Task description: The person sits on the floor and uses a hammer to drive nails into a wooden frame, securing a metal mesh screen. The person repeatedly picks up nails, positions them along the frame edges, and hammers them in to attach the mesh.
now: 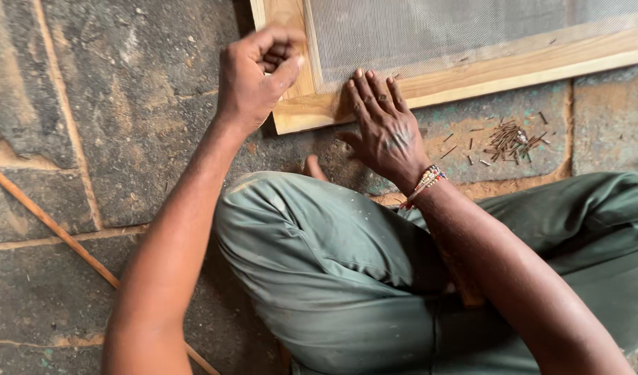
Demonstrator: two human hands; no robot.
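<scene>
**Mesh laid on the frame corner, fixing not visibly finished**

At about 9 o'clock in the head view a thin wooden stick [51, 222] lies slantwise on the stone floor [124, 139], well apart from the work. The person sits cross-legged in green trousers [333, 257], which fill the lower middle of the view.

The left hand [256, 76], at roughly 11 o'clock, is curled into a loose fist, thumb pressed against the bent fingers, over the left edge of the wooden frame [472, 73]. Whether it pinches something small inside is not visible.

At 12 o'clock the right hand [385, 128] lies flat and open, fingers spread, its fingertips pressing on the frame's lower rail right at the edge of the wire mesh [430, 31]. A beaded bracelet [427, 180] sits on that wrist.

The frame lies flat on the floor and runs out of view at the top and right, with the mesh stretched over its opening as far as its near left corner. No nail heads can be made out along the rail beside the hands, so judging by this, the mesh is positioned but this corner seems yet to be fastened; the rest of the frame cannot be judged.

At about 2 o'clock a small heap of thin nails [510, 139] lies scattered on the floor just beside the frame, within the right hand's reach.
</scene>
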